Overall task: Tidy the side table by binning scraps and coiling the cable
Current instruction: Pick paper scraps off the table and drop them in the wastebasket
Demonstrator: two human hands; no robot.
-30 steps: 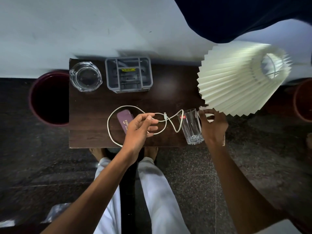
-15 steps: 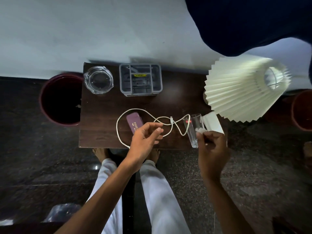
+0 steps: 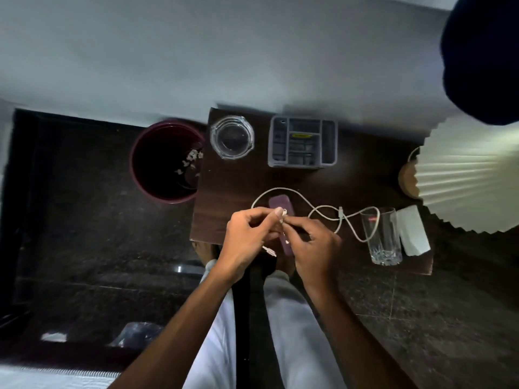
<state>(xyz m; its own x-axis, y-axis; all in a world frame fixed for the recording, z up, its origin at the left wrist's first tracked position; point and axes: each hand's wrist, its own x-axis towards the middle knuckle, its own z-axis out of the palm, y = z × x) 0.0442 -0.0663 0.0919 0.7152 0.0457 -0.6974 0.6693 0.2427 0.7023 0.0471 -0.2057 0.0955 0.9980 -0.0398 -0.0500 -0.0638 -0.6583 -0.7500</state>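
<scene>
A white cable [image 3: 323, 210] lies in loose loops on the dark wooden side table [image 3: 224, 192]. My left hand [image 3: 248, 238] and my right hand [image 3: 314, 245] meet over the table's front edge, above a purple case [image 3: 280, 204]. Between their fingertips they pinch a small white paper scrap [image 3: 283, 220]. A few tiny white bits show below the fingers. A maroon bin [image 3: 165, 161] stands on the floor left of the table with white scraps inside.
At the back of the table stand a glass ashtray [image 3: 232, 137] and a grey organiser [image 3: 302, 141]. A drinking glass [image 3: 382, 237] and a white card [image 3: 412, 231] sit at the front right. A pleated lamp shade [image 3: 471, 175] overhangs the right end.
My right hand left the drinking glass with the white scrap and came left to meet my left hand. The camera turned left, so the bin shows more fully.
</scene>
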